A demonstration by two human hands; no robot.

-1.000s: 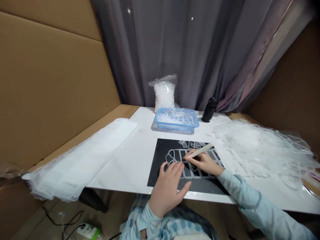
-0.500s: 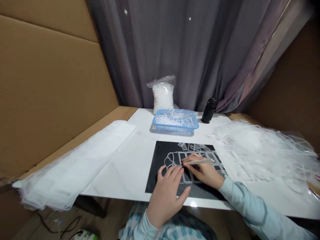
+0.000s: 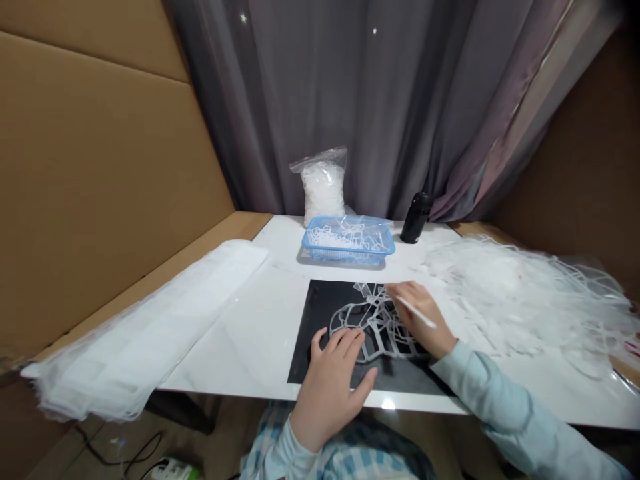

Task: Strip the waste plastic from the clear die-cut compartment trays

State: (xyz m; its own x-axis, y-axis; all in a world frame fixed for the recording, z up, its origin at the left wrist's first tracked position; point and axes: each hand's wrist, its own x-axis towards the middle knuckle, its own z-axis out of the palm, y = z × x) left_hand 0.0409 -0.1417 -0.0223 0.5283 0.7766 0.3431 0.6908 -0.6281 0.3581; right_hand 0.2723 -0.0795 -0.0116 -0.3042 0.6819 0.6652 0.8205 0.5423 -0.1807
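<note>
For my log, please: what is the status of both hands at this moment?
Left hand spread on black mat. Right hand holding white stylus over clear plastic cutout. Plastic scrap pile beside it.

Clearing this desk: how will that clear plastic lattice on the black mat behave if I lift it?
Probably light and floppy: the clear plastic lattice has thin strips, some lifting off the black mat by the right hand. It may snag, like the tangled scrap heap.

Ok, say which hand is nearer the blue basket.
Right. The right hand, holding a white stick, is over the far part of the black sheet, closer to the blue basket; the left hand lies at the sheet's near edge.
</note>
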